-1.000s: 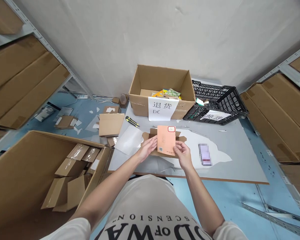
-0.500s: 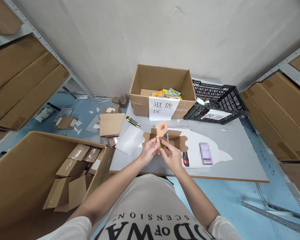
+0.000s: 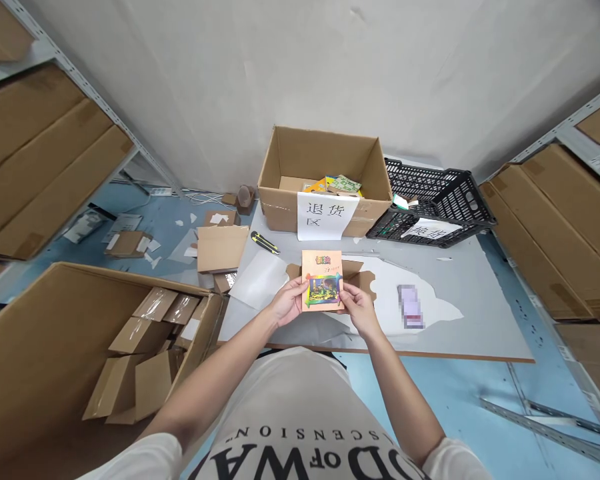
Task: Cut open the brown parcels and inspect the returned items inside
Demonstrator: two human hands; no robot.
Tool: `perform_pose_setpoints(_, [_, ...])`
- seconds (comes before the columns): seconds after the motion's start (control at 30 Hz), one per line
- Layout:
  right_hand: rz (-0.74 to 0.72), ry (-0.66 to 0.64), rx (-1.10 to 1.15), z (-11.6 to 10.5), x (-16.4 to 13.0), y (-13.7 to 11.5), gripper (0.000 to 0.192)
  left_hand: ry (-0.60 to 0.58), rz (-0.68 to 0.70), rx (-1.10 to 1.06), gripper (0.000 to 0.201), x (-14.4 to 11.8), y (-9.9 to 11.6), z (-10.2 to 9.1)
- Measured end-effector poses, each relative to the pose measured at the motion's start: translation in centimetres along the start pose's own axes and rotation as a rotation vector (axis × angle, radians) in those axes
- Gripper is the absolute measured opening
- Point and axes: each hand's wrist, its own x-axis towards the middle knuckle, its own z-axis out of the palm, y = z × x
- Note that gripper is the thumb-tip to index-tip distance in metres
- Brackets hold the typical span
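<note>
Upright in front of me is a small peach-coloured booklet [image 3: 321, 263], its cover turned to me with a bright night-city picture in a rainbow frame. It could also be a thin box; the frames do not settle it. My left hand [image 3: 289, 303] pinches its left edge, thumb on the front. On the opposite edge my right hand [image 3: 359, 307] grips it the same way. Behind the booklet stands a small open carton [image 3: 364, 280], mostly covered by it and by my hands.
A large carton [image 3: 280, 212] with a paper sign stands at the back, beside a black crate [image 3: 445, 193]. A yellow-black cutter [image 3: 265, 243], a clear plastic sheet [image 3: 260, 280] and a blurred purple item [image 3: 411, 307] lie on the table [image 3: 485, 300]. At left is a big box [image 3: 130, 283] of small cartons.
The booklet has turned from an angled view to facing me squarely. My hands have moved apart to its two side edges. The red-black cutter near my right hand is now hidden.
</note>
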Motion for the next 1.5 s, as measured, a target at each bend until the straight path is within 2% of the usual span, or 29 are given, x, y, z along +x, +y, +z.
perform_pose_setpoints(0.2, [0.045, 0.047, 0.065, 0.1, -0.2, -0.2, 0.048, 0.002, -0.008, 0.008, 0.025, 0.4, -0.2, 0.0])
perform_pose_setpoints(0.4, [0.102, -0.04, 0.144, -0.3, -0.3, -0.6, 0.054, 0.03, 0.017, 0.014, 0.023, 0.8, 0.3, -0.2])
perform_pose_setpoints(0.63, [0.063, 0.006, 0.144, -1.3, 1.5, -1.1, 0.048, -0.003, 0.001, 0.03, 0.033, 1.3, 1.1, -0.6])
perform_pose_setpoints(0.77, [-0.011, 0.063, 0.15, -3.2, 5.4, -3.2, 0.042, 0.018, 0.003, 0.029, 0.038, 1.1, 1.6, -1.4])
perform_pose_setpoints(0.97, [-0.203, 0.115, 0.192, -5.5, 16.1, -9.6, 0.03, 0.138, 0.045, 0.067, 0.041, 0.0, 1.3, -3.1])
perform_pose_setpoints(1.13, [-0.134, 0.221, 0.213, -5.3, 23.9, -13.1, 0.011, 0.263, 0.112, 0.065, 0.04, -1.3, 1.3, -4.5])
perform_pose_setpoints(1.23, [-0.033, 0.322, 0.232, -4.7, 26.3, -13.6, 0.006, 0.337, 0.148, 0.065, 0.038, -2.1, 1.5, -5.3])
perform_pose_setpoints(1.33, [0.024, 0.409, 0.273, -4.5, 27.3, -13.3, 0.006, 0.397, 0.178, 0.067, 0.037, -2.8, 1.6, -6.1])
perform_pose_setpoints(1.5, [0.015, 0.361, 0.256, -5.0, 27.1, -13.2, 0.008, 0.506, 0.218, 0.105, 0.035, -3.2, 1.8, -8.1])
